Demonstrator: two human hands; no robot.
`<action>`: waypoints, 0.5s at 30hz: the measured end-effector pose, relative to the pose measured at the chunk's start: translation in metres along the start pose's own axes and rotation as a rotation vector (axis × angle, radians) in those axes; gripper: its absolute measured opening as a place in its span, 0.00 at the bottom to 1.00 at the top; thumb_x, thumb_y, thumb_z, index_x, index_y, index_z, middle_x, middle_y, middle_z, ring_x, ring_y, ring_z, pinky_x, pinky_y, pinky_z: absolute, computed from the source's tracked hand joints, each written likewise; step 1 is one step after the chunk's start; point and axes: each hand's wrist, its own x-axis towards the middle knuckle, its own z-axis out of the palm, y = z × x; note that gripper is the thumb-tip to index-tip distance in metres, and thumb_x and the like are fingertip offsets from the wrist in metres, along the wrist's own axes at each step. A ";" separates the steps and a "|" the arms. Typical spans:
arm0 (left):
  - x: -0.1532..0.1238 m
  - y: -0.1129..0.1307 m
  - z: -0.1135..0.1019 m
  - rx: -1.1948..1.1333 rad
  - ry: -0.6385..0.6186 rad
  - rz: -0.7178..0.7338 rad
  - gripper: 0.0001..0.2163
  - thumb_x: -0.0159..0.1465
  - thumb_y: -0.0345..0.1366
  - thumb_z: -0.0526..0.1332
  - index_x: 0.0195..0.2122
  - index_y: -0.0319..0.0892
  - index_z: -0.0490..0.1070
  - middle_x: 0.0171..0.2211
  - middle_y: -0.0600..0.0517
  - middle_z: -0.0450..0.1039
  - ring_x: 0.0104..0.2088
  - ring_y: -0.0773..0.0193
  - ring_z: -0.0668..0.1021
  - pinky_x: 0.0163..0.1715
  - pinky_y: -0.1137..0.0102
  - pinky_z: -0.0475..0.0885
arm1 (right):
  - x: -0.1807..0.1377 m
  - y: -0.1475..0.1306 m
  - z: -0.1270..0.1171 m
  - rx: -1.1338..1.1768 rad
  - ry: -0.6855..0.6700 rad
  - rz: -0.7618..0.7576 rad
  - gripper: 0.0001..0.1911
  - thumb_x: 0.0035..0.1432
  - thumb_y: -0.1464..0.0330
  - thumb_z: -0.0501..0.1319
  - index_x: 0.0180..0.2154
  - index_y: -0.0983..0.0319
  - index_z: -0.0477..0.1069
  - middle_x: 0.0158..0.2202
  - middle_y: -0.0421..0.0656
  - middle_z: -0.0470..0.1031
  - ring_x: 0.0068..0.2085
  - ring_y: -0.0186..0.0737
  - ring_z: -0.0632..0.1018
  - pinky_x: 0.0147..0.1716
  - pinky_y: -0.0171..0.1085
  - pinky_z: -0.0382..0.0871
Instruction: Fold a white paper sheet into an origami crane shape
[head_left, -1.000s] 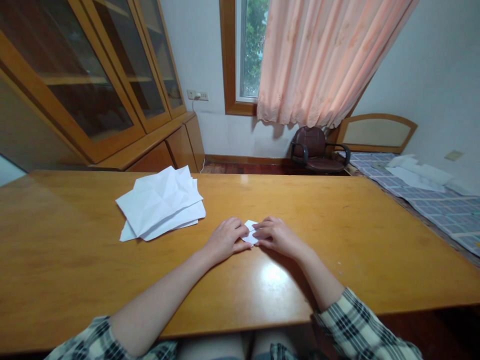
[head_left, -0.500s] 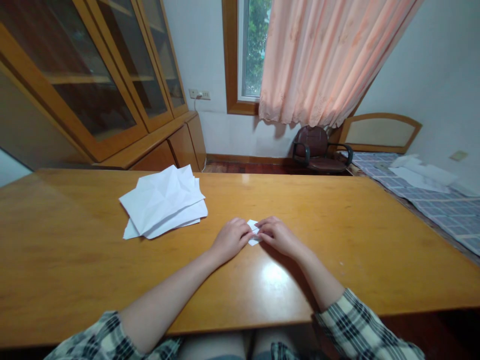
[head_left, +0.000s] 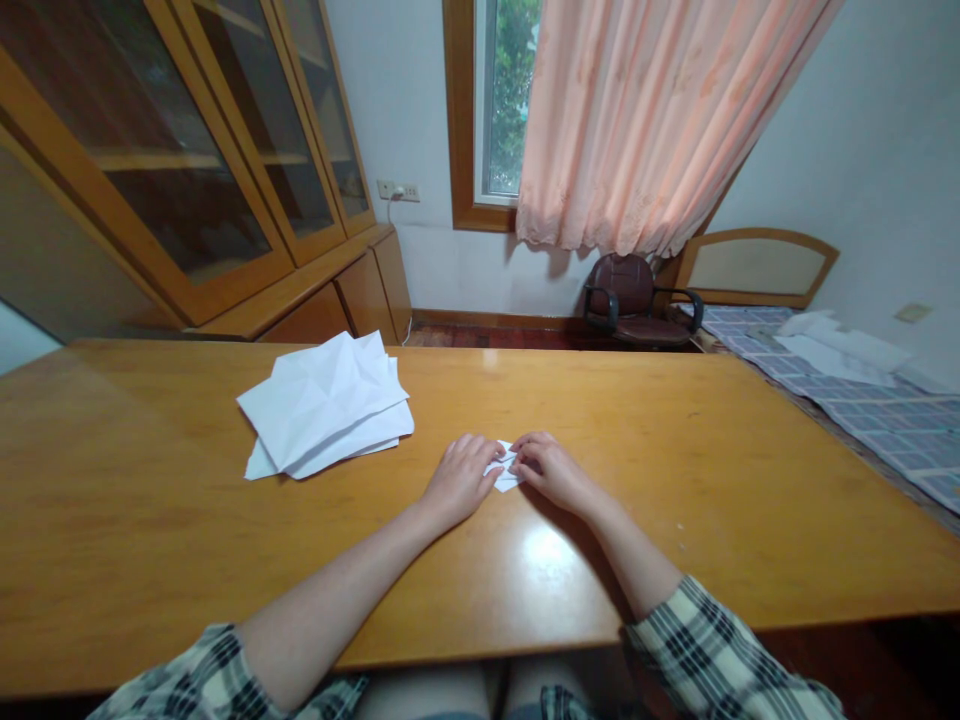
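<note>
A small folded piece of white paper (head_left: 505, 470) lies on the wooden table (head_left: 675, 480) in front of me. My left hand (head_left: 459, 480) rests on its left side, fingers curled and pressing on it. On the paper's right side my right hand (head_left: 546, 468) has its fingertips pinched on an edge. Both hands hide most of the paper.
A loose stack of creased white sheets (head_left: 324, 405) lies on the table to the left of my hands. Behind the table stand glass-door wooden cabinets (head_left: 187, 170), a dark office chair (head_left: 637, 300) under a pink curtain (head_left: 645, 120), and a bed (head_left: 862, 390) with papers at the right.
My hands have drawn closer together over the small paper, covering more of it. The right hand's fingers have curled into a tighter pinch.
</note>
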 end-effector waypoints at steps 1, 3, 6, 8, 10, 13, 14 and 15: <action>0.000 0.000 0.000 0.004 -0.003 0.005 0.06 0.65 0.36 0.55 0.40 0.44 0.68 0.38 0.49 0.68 0.42 0.57 0.68 0.42 0.63 0.63 | 0.000 0.000 -0.001 0.013 -0.006 0.000 0.06 0.52 0.78 0.60 0.27 0.63 0.71 0.39 0.46 0.74 0.42 0.40 0.72 0.45 0.41 0.65; 0.000 0.000 -0.001 0.013 -0.013 0.015 0.05 0.65 0.36 0.55 0.38 0.44 0.70 0.37 0.49 0.68 0.41 0.58 0.68 0.41 0.64 0.63 | -0.001 0.000 -0.004 0.026 -0.020 -0.003 0.06 0.52 0.78 0.60 0.29 0.62 0.71 0.39 0.45 0.74 0.42 0.40 0.72 0.45 0.41 0.64; -0.001 0.000 -0.002 0.028 -0.017 0.023 0.05 0.65 0.36 0.56 0.37 0.44 0.71 0.36 0.50 0.68 0.40 0.58 0.68 0.40 0.65 0.64 | 0.000 -0.002 -0.006 0.012 -0.040 -0.005 0.05 0.53 0.77 0.60 0.30 0.62 0.70 0.37 0.44 0.73 0.41 0.40 0.72 0.44 0.40 0.64; -0.001 0.000 -0.001 0.036 -0.015 0.018 0.06 0.65 0.37 0.56 0.37 0.44 0.71 0.36 0.50 0.68 0.40 0.59 0.68 0.40 0.65 0.64 | -0.001 -0.004 -0.004 -0.031 -0.038 0.005 0.02 0.55 0.74 0.60 0.31 0.62 0.69 0.36 0.44 0.72 0.41 0.40 0.71 0.43 0.39 0.63; -0.001 0.000 0.000 0.033 -0.005 0.010 0.06 0.65 0.37 0.56 0.37 0.44 0.71 0.36 0.50 0.68 0.40 0.59 0.68 0.40 0.65 0.64 | -0.002 -0.007 0.000 -0.130 -0.021 0.022 0.02 0.57 0.70 0.61 0.33 0.62 0.69 0.38 0.44 0.71 0.41 0.41 0.69 0.42 0.39 0.62; -0.001 -0.001 0.001 0.006 0.015 0.002 0.05 0.65 0.36 0.57 0.37 0.44 0.71 0.36 0.50 0.68 0.40 0.59 0.68 0.41 0.65 0.64 | -0.007 -0.012 0.007 -0.324 0.007 0.035 0.07 0.59 0.65 0.60 0.38 0.61 0.68 0.41 0.46 0.69 0.43 0.44 0.67 0.42 0.41 0.60; -0.001 -0.002 0.002 -0.010 0.017 0.000 0.05 0.64 0.36 0.57 0.37 0.44 0.71 0.36 0.50 0.68 0.40 0.59 0.68 0.41 0.65 0.64 | -0.008 -0.013 0.009 -0.373 0.010 0.034 0.07 0.59 0.64 0.59 0.38 0.61 0.67 0.41 0.46 0.68 0.44 0.45 0.67 0.43 0.42 0.60; -0.001 -0.003 0.002 -0.028 0.016 -0.002 0.05 0.64 0.35 0.57 0.38 0.44 0.71 0.36 0.50 0.68 0.41 0.59 0.68 0.41 0.65 0.64 | -0.009 -0.014 0.011 -0.407 0.012 0.034 0.07 0.60 0.64 0.58 0.39 0.61 0.67 0.42 0.46 0.68 0.44 0.46 0.67 0.43 0.42 0.60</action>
